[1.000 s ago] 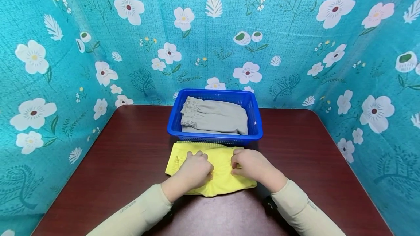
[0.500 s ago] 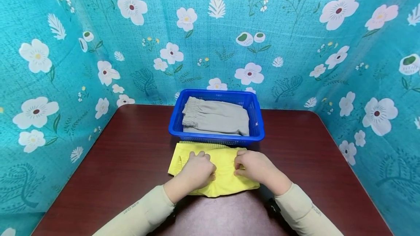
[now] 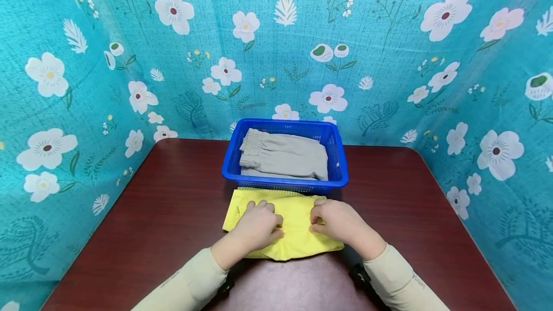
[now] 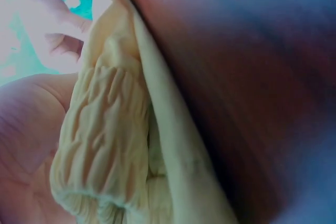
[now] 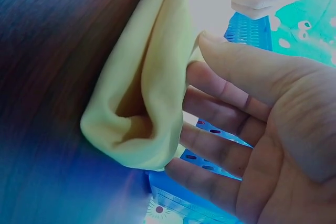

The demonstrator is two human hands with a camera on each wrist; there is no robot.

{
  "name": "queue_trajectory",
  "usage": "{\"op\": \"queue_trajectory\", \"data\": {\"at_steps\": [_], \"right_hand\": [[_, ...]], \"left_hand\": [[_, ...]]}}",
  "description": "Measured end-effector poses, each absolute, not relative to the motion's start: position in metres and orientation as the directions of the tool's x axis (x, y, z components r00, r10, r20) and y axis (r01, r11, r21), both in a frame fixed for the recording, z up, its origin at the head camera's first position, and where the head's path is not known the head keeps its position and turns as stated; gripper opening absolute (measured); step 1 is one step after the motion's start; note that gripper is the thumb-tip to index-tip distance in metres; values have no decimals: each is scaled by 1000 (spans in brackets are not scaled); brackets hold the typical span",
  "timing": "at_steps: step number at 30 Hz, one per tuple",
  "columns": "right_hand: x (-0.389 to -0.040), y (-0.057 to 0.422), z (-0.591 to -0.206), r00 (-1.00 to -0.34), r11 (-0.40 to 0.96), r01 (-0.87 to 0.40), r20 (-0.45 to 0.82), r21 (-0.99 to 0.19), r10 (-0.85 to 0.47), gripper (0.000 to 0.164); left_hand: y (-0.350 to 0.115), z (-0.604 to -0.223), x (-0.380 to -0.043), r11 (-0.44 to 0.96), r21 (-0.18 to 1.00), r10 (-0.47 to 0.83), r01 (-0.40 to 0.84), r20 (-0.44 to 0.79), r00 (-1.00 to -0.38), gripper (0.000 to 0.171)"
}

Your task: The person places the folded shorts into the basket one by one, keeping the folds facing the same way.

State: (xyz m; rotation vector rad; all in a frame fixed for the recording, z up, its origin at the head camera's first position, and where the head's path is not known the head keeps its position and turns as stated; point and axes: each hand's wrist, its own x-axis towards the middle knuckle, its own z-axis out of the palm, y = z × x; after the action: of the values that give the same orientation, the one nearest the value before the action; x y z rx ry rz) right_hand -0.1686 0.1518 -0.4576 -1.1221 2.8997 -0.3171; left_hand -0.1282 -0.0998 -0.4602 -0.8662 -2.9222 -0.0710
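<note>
Folded yellow pants (image 3: 298, 229) with a gathered elastic edge lie on the table just in front of the blue basket. My left hand (image 3: 256, 224) rests on their middle, thumb and forefinger slightly apart against the cloth. To the right, my right hand (image 3: 334, 219) touches the pants with its fingertips. In the left wrist view the gathered elastic (image 4: 105, 135) sits beside my palm, and the fingertips are hidden. The right wrist view shows the fingers (image 5: 218, 148) loosely extended, their tips against the folded end of the cloth (image 5: 163, 98).
A blue plastic basket (image 3: 285, 183) stands behind the pants, with folded grey pants (image 3: 285, 155) inside. The dark red table (image 3: 181, 196) extends to both sides. A teal flowered curtain (image 3: 259, 71) hangs around its back and sides.
The head view has shifted slightly. My left thumb and forefinger have spread a little apart on the cloth. The right hand stays almost in place; the pants are barely changed.
</note>
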Motion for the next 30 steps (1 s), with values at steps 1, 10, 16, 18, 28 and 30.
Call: {"op": "queue_trajectory", "data": {"at_steps": [1, 10, 16, 18, 28, 30], "right_hand": [[-169, 152, -458, -742, 721, -665, 62, -198, -667, 19], [-169, 151, -460, -769, 738, -633, 79, -233, -635, 13], [-167, 152, -456, -783, 740, -611, 77, -281, -617, 11], [-167, 152, -454, -790, 744, -600, 71, -296, -609, 11], [-168, 155, -447, -868, 819, -483, 48, -308, -494, 13], [-168, 155, -447, -885, 834, -452, 43, -316, -463, 14]], "left_hand": [[-102, -460, -129, 837, 36, 540, 545, 95, -836, 17], [-123, -456, -131, 798, 213, 566, 564, 56, -822, 21], [-141, -455, -136, 783, 345, 522, 518, 88, -848, 25], [-146, -454, -136, 792, 360, 496, 493, 91, -864, 27], [-158, -440, -138, 871, 398, 329, 289, -34, -944, 51], [-161, -439, -140, 885, 401, 293, 238, -81, -953, 53]]}}
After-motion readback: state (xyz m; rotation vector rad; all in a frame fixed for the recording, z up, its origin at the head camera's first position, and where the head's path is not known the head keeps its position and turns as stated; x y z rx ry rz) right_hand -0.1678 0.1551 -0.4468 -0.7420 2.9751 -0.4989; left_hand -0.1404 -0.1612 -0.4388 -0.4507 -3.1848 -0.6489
